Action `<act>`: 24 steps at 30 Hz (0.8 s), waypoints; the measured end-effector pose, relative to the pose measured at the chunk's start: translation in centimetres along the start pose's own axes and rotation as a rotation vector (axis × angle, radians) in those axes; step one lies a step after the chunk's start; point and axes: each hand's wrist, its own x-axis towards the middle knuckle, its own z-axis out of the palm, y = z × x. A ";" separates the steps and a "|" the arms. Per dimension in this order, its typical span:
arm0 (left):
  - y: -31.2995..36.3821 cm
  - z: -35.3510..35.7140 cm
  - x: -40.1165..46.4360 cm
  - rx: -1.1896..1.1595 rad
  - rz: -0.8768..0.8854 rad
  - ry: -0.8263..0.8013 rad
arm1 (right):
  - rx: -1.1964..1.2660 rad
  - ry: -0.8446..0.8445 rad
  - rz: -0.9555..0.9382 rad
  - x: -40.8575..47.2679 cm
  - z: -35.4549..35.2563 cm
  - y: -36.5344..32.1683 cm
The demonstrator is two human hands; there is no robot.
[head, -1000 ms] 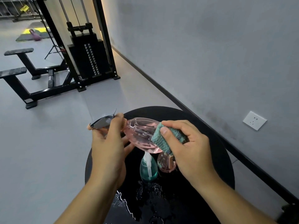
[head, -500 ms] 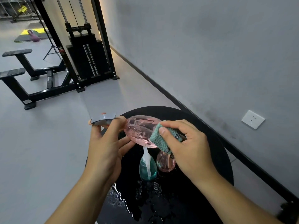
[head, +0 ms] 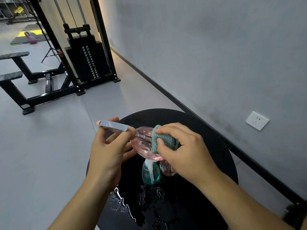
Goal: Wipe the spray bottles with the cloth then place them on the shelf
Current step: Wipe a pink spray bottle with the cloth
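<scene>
Both hands are busy over the round black table (head: 216, 140). The left hand (head: 106, 153) has its grip closed on the grey cap end (head: 114, 126) of a pink spray bottle (head: 142, 143), fingers and thumb curled round the top so that the bottle lies on its side in the air above the table. The right hand (head: 186, 151) has its grip closed on a folded teal cloth (head: 159, 140), thumb on the near face and fingers over the far edge, and presses the cloth against the clear pink body of the held bottle. A dark patterned strip shows on the cloth near the knuckles.

Below the held bottle, two more bottles stand on the table just beside each other: a teal bottle (head: 150, 173) with a white pump top, and a second pink bottle (head: 167, 169), partly hidden under the right hand. Water drops and a bright wet streak (head: 123, 200) lie on the near part of the table, in front of the teal bottle.

Beyond the table the floor is pale grey. A black cable machine with a weight stack (head: 86, 60) stands at the far left beside the wall, with padded black benches (head: 11, 75) further left. A white wall socket (head: 257, 120) sits on the grey wall to the right, above a dark skirting strip. No shelf can be made out.
</scene>
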 end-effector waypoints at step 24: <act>0.3 0.4 -0.9 0.077 0.126 -0.042 | 0.129 0.021 0.106 0.5 -1.7 -0.5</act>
